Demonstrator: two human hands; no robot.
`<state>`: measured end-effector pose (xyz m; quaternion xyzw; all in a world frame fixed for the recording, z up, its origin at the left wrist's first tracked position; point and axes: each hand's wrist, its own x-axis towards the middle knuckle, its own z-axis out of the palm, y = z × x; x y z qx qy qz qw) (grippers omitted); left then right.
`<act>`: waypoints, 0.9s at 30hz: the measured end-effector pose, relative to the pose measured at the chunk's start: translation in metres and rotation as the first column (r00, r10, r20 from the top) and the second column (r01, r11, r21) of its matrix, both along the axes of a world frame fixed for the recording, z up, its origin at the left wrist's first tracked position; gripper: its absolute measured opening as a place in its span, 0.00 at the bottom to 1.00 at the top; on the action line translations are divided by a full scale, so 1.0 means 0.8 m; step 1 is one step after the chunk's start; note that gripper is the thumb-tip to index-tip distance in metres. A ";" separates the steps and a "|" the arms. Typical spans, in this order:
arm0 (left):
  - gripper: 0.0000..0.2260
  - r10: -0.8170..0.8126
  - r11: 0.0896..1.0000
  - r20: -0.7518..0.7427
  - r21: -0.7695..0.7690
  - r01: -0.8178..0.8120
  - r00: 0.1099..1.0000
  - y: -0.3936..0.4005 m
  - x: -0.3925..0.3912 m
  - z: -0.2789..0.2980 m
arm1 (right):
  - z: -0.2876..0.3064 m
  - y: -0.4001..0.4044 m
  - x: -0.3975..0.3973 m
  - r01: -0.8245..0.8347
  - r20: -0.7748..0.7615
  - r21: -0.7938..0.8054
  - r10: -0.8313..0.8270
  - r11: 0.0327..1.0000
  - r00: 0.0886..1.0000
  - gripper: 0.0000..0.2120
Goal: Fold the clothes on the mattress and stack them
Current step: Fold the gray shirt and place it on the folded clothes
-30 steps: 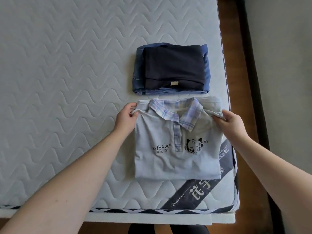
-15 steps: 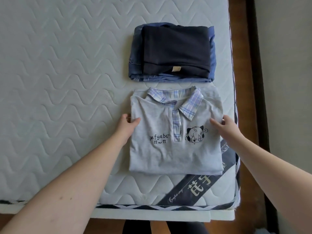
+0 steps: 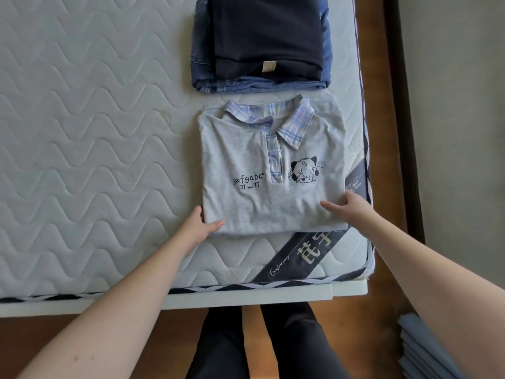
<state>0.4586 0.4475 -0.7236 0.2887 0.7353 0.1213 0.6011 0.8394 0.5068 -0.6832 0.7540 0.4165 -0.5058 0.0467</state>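
A folded grey polo shirt (image 3: 262, 198) with a plaid collar and a cartoon print lies on the white quilted mattress (image 3: 90, 149) near its front right corner. My left hand (image 3: 200, 227) grips the shirt's near left corner, thumb on top and fingers underneath. At the near right corner my right hand (image 3: 348, 207) holds the shirt the same way, thumb over the cloth. Just beyond the shirt sits a stack with a folded dark navy garment (image 3: 266, 36) on top of folded blue jeans (image 3: 203, 69).
The mattress's front edge and white bed frame (image 3: 246, 294) run below the shirt, with the right edge close to my right hand. Wooden floor (image 3: 379, 149) lies to the right. My dark trouser legs (image 3: 257, 343) stand at the bed's foot. Blue slatted material (image 3: 420, 348) shows at bottom right.
Both hands slid down the shirt's sides from the shoulders to its near corners and now pinch them. The view tilted down and moved closer.
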 end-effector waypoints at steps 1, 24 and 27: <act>0.16 0.016 1.000 0.019 -0.004 -0.016 1.000 -0.006 0.000 -0.001 | 0.000 -0.009 -0.001 -0.026 0.014 -0.027 0.026 0.999 1.000 0.25; 0.17 -0.048 0.976 -0.495 0.163 0.147 0.868 -0.006 -0.002 0.011 | 0.006 -0.031 -0.002 0.232 0.042 0.255 -0.251 0.939 0.967 0.26; 0.19 -0.034 0.963 -0.421 0.228 0.142 0.906 0.041 -0.007 0.009 | 0.007 0.001 -0.006 0.262 -0.013 0.294 -0.270 0.919 0.963 0.26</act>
